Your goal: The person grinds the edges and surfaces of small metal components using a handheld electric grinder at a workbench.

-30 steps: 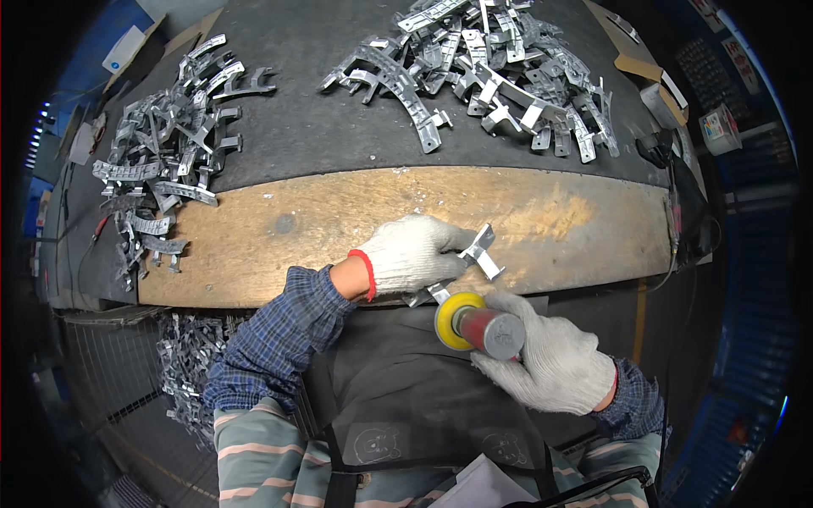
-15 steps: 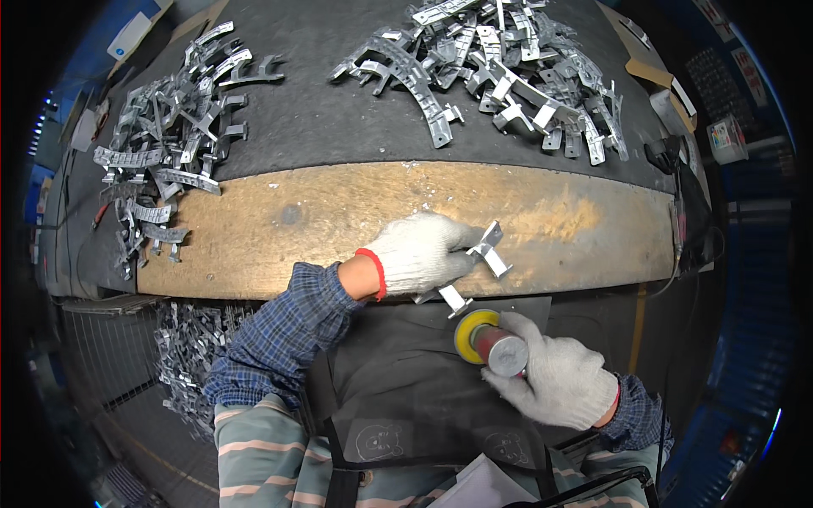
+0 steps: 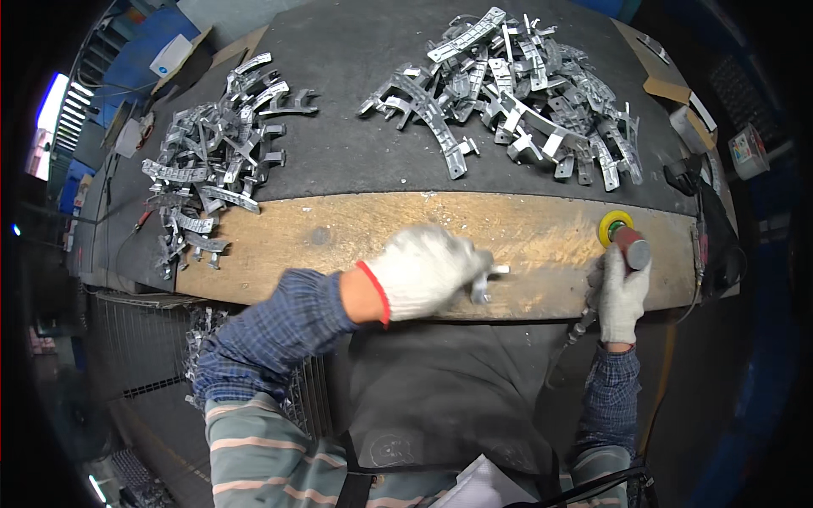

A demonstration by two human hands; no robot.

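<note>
My left hand, in a white knit glove with a red cuff, is closed on a small silver metal bracket over the wooden board. Most of the bracket is hidden by the glove, and the hand is a little blurred. On the right, my gloved right hand grips a handheld air sander with a red body. Its yellow-rimmed disc points away from me, above the board's right end and apart from the bracket.
Loose silver brackets lie in a big pile at the far right of the black tabletop and a smaller pile at the left. A hose trails from the sander. More metal parts sit below the board's left end.
My right hand has carried the sander up and right, from over my lap to the board's right end. My left hand has turned the bracket and still holds it. The view has shifted slightly.
</note>
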